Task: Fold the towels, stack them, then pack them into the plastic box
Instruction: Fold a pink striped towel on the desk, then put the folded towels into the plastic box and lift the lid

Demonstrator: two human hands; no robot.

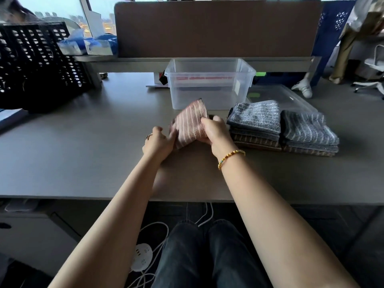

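My right hand (214,130) grips the right side of the pink striped towel (190,123), thumb on top and fingers curled under its lower edge, with the back of the hand turned toward me. A gold bead bracelet (230,157) sits on that wrist, and the forearm runs straight out from my body over the table edge. My left hand (159,142) pinches the towel's lower left corner, fingers bent, a ring on one finger; its forearm angles in from the lower left. Between the two hands the towel is folded small and lifted off the table (83,152), tilted so its far corner points up toward the box.

Just beyond the towel stands the clear plastic box (209,84), open at the top, with no towel inside that I can see. To the right of my right hand, close beside it, two stacks of folded towels rest on the table: the nearer stack (256,125) has a grey towel on top and brownish ones beneath, and the farther stack (309,132) is topped with a grey striped towel. A clear lid (284,96) lies flat behind the stacks. A black perforated crate (37,63) stands at the table's far left, and a brown partition panel (216,28) rises behind the box.
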